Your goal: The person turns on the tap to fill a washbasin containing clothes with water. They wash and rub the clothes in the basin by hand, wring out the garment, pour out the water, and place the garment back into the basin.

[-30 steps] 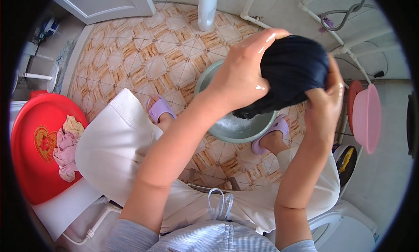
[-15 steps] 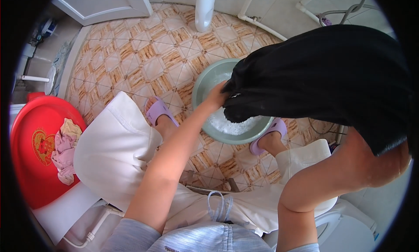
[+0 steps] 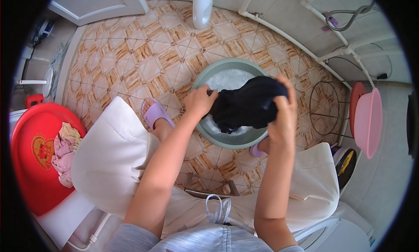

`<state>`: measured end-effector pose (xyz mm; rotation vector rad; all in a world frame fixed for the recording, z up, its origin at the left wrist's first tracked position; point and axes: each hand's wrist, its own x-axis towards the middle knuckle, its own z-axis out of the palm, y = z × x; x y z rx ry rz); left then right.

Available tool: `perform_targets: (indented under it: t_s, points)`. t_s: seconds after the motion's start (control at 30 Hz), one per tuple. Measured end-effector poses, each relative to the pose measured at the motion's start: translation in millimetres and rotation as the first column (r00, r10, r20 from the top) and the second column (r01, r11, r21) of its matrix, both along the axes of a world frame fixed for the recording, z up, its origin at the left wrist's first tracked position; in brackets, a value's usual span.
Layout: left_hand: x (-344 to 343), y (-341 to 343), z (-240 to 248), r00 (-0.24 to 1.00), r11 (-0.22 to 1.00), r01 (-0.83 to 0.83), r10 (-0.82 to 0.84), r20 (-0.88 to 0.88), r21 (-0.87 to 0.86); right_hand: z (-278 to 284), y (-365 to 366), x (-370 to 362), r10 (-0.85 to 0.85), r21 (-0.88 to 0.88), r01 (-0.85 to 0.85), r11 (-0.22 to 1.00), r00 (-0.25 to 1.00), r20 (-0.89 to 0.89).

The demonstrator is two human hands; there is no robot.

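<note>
Wide tiled floor (image 3: 144, 69) around basin rim (image 3: 231, 63), fingers (image 3: 281, 104) gripping black cloth (image 3: 249, 103)

My left hand (image 3: 200, 101): fingers curled, knuckles up | my right hand (image 3: 283, 114): fingers and thumb bent in a grasp | my left forearm (image 3: 162, 165): slanting inward | my right forearm (image 3: 276, 178): steeper

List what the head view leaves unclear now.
All in the head view:
Dark cloth: its full shape, hidden by its own folds and the right hand.
Green basin: part of its inside, hidden by the cloth.
Right lilac slipper: partly hidden by the right forearm.
White bottle: top cut off by the upper edge.
</note>
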<state>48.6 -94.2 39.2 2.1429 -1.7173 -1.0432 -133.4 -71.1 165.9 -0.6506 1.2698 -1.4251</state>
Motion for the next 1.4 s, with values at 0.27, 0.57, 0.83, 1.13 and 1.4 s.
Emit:
perform_targets:
  t_s: [0.27,0.57,0.83,1.13,1.4]
  points:
    - [-33,36,-60,0.970,0.947,0.245,-0.240,0.047,-0.206,-208,26,-18,0.245,0.255,-0.016,0.967,0.341,-0.908]
    - [-42,43,-90,0.833,0.840,0.449,-0.517,0.199,0.304,-251,4,27,0.529,0.528,-0.085,0.845,-0.003,-0.848]
    - [-66,75,-80,0.829,0.871,0.452,-0.489,0.272,0.190,-289,-47,-10,0.697,0.693,-0.091,0.715,0.025,-0.716]
    - [-45,43,-100,0.967,0.911,0.256,-0.238,-0.092,0.324,-210,-41,-56,0.430,0.332,-0.274,0.902,0.610,-0.666]
    - [-50,33,-42,-0.120,0.422,0.046,0.902,-0.415,0.905,-86,22,41,0.097,0.117,-0.052,0.992,0.898,-0.430]
